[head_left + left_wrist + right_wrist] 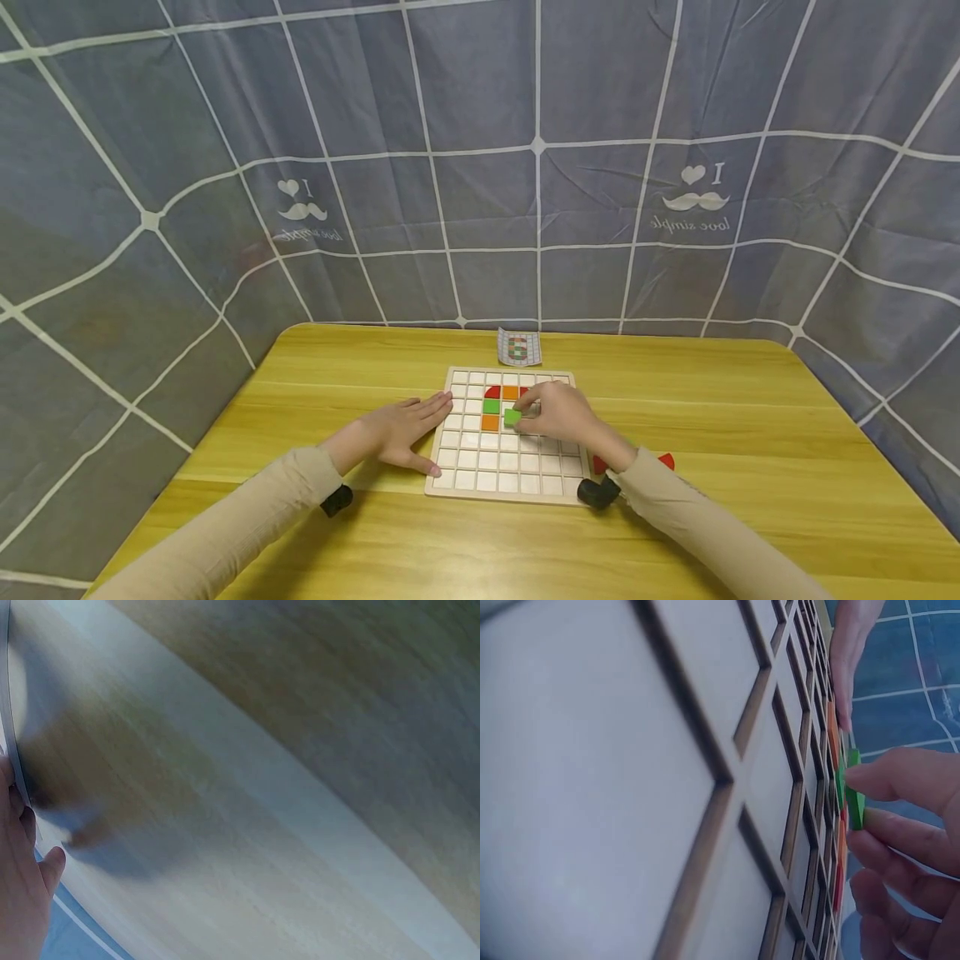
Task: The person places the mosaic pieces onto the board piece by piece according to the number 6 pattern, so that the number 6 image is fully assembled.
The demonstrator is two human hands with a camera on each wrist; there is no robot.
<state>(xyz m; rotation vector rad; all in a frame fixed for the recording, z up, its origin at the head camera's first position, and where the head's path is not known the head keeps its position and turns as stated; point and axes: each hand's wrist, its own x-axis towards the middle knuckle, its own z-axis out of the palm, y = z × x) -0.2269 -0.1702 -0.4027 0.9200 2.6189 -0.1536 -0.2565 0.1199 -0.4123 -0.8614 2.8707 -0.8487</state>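
Observation:
A pale grid board [507, 483] with white square cells lies on the table. My right hand [564, 412] pinches a green square tile [512, 417] between thumb and fingertips, close over the middle of the board; the right wrist view shows the tile [856, 789] edge-on. Fingers spread, my left hand [405, 432] rests along the board's left edge. Set in the cells are a red quarter-round tile [492, 392], an orange tile [511, 392], a second green tile [491, 407] and another orange tile [490, 422]. A further red tile is partly hidden by my right hand.
Behind the board lies a small printed card [519, 347] with a coloured grid pattern. Red pieces [667, 461] lie on the wooden table [360, 550] by my right forearm, partly covered by it. A grey curtain [487, 200] with white lines hangs around the table's far side.

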